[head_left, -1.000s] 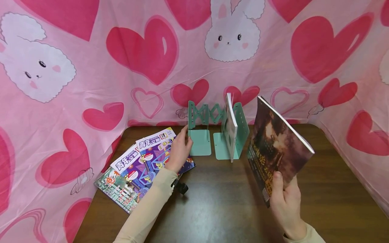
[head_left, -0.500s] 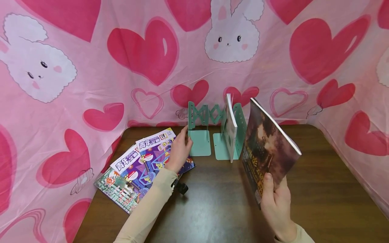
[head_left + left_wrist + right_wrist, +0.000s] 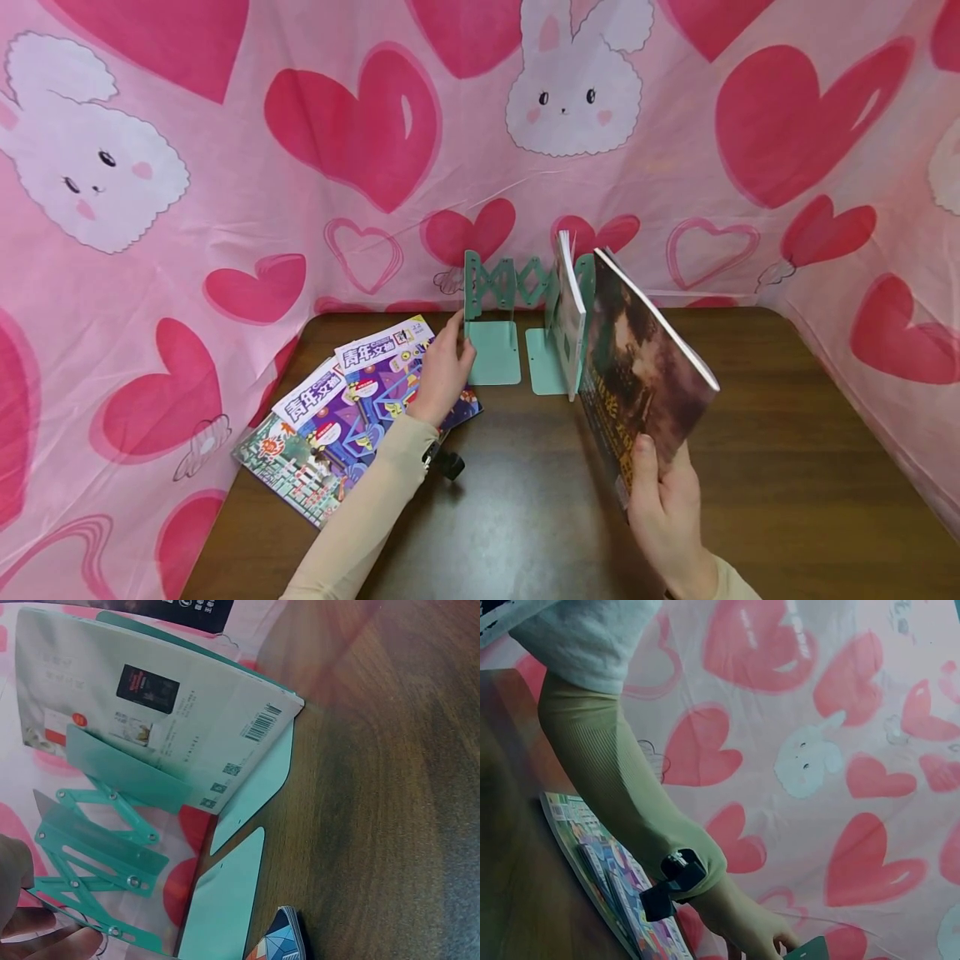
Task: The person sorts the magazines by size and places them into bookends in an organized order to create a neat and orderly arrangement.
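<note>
A mint-green expandable bookend rack (image 3: 495, 354) stands at the back middle of the table. My left hand (image 3: 442, 375) pinches its left end panel; in the left wrist view the thumb and fingers (image 3: 64, 945) lie on either side of the metal edge. One pale-covered book (image 3: 202, 712) stands upright in the rack's right section. With my right hand (image 3: 667, 508) I grip a dark brown magazine (image 3: 637, 358) with yellow lettering by its near lower part, thumb on the cover. It is tilted and overlaps the rack's right end panel in the head view. The right wrist view does not show my right hand.
Several colourful magazines (image 3: 330, 417) lie fanned and overlapping on the left of the dark wooden table (image 3: 517, 517). My left forearm crosses over them. A pink heart-and-rabbit cloth (image 3: 465, 167) hangs behind and at the sides, close behind the rack.
My right hand has moved left with the dark magazine, bringing it from apart from the rack to overlapping its right end panel in the head view. The left hand stays on the rack.
</note>
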### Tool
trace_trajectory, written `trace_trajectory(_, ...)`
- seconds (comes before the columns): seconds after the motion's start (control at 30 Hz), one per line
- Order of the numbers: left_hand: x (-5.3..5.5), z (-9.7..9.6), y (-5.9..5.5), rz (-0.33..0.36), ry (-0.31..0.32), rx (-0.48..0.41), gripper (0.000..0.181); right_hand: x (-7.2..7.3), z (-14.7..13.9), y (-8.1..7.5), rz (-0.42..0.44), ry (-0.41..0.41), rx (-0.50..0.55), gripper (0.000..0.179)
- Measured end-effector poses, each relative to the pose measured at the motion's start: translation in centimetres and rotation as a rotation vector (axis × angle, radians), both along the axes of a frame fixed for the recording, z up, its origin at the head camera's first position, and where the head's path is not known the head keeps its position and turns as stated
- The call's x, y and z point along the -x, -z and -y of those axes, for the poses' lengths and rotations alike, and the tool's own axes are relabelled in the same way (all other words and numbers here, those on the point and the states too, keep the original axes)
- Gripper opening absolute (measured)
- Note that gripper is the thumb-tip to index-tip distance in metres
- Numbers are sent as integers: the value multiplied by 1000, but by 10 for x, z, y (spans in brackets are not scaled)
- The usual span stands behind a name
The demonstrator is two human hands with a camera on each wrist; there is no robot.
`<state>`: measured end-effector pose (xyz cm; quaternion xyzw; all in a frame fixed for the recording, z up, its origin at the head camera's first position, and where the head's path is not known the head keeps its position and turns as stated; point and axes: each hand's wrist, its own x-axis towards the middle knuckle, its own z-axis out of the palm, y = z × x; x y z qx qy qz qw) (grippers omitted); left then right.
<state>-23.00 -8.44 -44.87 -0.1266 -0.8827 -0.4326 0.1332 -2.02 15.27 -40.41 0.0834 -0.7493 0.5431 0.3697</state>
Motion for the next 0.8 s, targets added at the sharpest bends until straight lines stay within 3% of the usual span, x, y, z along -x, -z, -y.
trace_trajectory(0.47, 1, 0, 0, 9, 6, -4, 52, 1, 11, 4, -23, -67, -14, 41)
trace_trajectory(0.8, 1, 1, 3, -15, 10, -8, 53, 8, 18, 8, -112, -104, -35, 46)
